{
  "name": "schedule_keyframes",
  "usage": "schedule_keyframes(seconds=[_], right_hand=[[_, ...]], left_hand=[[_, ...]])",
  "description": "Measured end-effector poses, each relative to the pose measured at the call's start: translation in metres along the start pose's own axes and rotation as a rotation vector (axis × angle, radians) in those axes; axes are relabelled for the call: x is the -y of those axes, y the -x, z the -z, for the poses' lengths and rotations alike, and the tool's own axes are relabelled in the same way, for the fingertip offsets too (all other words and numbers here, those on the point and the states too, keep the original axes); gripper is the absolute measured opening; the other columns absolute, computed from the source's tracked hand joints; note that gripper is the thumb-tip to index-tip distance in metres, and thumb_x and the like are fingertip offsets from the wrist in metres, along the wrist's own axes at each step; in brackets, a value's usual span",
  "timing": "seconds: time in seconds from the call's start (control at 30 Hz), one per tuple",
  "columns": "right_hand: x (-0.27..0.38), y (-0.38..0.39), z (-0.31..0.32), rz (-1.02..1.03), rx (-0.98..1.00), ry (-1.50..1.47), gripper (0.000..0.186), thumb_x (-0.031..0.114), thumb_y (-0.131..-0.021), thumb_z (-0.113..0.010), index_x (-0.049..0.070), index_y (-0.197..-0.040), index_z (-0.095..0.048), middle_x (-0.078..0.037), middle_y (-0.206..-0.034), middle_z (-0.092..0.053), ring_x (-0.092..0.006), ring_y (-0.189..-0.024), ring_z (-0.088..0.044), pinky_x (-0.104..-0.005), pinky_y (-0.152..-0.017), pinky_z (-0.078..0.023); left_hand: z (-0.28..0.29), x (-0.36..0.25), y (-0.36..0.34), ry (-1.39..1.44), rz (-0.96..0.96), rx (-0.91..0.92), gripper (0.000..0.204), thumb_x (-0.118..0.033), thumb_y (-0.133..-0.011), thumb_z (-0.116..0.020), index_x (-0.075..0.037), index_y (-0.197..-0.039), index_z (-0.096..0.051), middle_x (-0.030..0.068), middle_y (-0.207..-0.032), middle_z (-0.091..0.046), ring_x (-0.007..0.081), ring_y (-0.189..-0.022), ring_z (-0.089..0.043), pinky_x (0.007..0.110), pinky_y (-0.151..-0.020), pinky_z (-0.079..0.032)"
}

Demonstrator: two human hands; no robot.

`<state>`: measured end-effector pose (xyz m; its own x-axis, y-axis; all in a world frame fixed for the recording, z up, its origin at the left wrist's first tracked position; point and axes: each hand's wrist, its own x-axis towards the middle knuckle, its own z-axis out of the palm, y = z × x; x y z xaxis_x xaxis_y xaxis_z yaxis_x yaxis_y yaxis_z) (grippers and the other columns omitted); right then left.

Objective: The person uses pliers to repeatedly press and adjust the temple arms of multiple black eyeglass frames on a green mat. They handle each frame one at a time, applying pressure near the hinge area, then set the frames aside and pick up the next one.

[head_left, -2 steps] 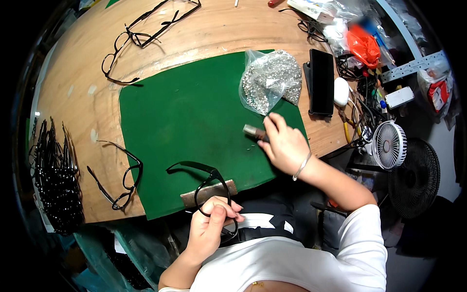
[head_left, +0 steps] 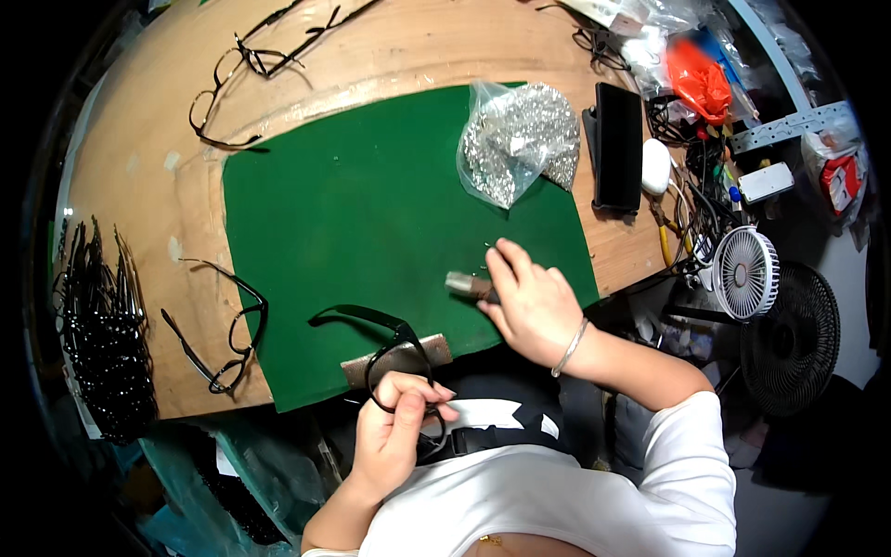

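Note:
My left hand [head_left: 394, 436] is closed on a black eyeglass frame [head_left: 368, 376], gripping it near the front edge of the green mat [head_left: 343, 223]. One temple of the frame reaches up and left over the mat. A brownish rectangular block [head_left: 433, 348] sits at the mat's edge, partly behind the frame. My right hand [head_left: 534, 302], with a silver bangle at its wrist, hovers over or rests on the right side of the mat; I cannot tell which. Its fingers close on a short dark tool with a pale, squarish end [head_left: 464, 284], blurred by motion. Tiny bits lie beside its fingers.
A clear bag of small silvery pieces [head_left: 520, 139] lies on the mat's far right. Beside it are a black phone [head_left: 617, 148], a white case, yellow-handled pliers and a small white fan [head_left: 744, 272]. Other eyeglass frames [head_left: 243, 348] and a heap of black parts [head_left: 107, 353] are at left.
My right hand has moved left and a little nearer with the tool. My left hand keeps its hold on the frame; the whole view has shifted slightly.

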<state>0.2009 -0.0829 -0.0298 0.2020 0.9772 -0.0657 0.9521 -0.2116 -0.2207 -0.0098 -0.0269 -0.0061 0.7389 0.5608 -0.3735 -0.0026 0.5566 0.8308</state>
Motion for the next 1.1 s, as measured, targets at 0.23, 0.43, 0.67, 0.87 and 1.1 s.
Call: schedule_keyframes(seconds=[0.23, 0.43, 0.67, 0.87, 1.1], right_hand=[[-0.020, -0.015, 0.020, -0.029, -0.132, -0.330, 0.028, 0.017, -0.074, -0.060, -0.001, -0.094, -0.051, -0.017, -0.088, -0.053, -0.0344, -0.073, -0.056, -0.0397, -0.064, -0.046], [-0.036, -0.044, -0.005, -0.142, -0.027, -0.327, 0.019, 0.017, -0.076, -0.059, 0.000, -0.079, -0.051, -0.017, -0.077, -0.054, -0.0346, -0.072, -0.054, -0.0416, -0.063, -0.044], [-0.033, -0.048, -0.014, -0.042, -0.070, -0.159, 0.014, 0.007, -0.073, -0.057, -0.002, -0.081, -0.051, -0.017, -0.073, -0.052, -0.0345, -0.070, -0.053, -0.0404, -0.062, -0.041], [0.026, -0.021, 0.037, -0.021, 0.055, -0.792, 0.014, 0.005, -0.075, -0.057, -0.001, -0.085, -0.048, -0.016, -0.077, -0.053, -0.0295, -0.070, -0.057, -0.0355, -0.061, -0.045], [0.056, -0.010, 0.023, -0.227, 0.080, -1.368, 0.016, 0.013, -0.083, -0.056, 0.000, -0.086, -0.048, -0.006, -0.071, -0.052, -0.0116, -0.063, -0.052, -0.0253, -0.056, -0.043]], left_hand=[[-0.002, 0.005, 0.003, 0.027, -0.033, -0.022, 0.036, -0.003, -0.087, -0.043, 0.000, -0.121, -0.030, 0.0153, -0.094, -0.054, 0.0161, -0.079, -0.058, 0.026, -0.071, -0.047], [-0.018, -0.007, -0.001, 0.091, -0.020, 0.000, 0.047, 0.006, -0.083, -0.044, 0.001, -0.127, -0.026, 0.0192, -0.105, -0.052, 0.0173, -0.084, -0.060, 0.027, -0.075, -0.048], [-0.014, -0.003, 0.000, -0.046, 0.021, 0.021, 0.049, 0.007, -0.082, -0.046, 0.001, -0.126, -0.026, 0.0194, -0.106, -0.052, 0.0162, -0.086, -0.060, 0.026, -0.075, -0.048], [-0.020, 0.004, -0.004, 0.034, -0.100, -0.072, 0.049, 0.008, -0.082, -0.046, 0.000, -0.125, -0.024, 0.0190, -0.106, -0.052, 0.0166, -0.084, -0.060, 0.025, -0.074, -0.048], [-0.026, 0.003, -0.007, -0.078, -0.164, -0.099, 0.053, 0.014, -0.078, -0.045, -0.003, -0.124, -0.025, 0.0180, -0.102, -0.051, 0.0189, -0.078, -0.060, 0.028, -0.070, -0.050]])
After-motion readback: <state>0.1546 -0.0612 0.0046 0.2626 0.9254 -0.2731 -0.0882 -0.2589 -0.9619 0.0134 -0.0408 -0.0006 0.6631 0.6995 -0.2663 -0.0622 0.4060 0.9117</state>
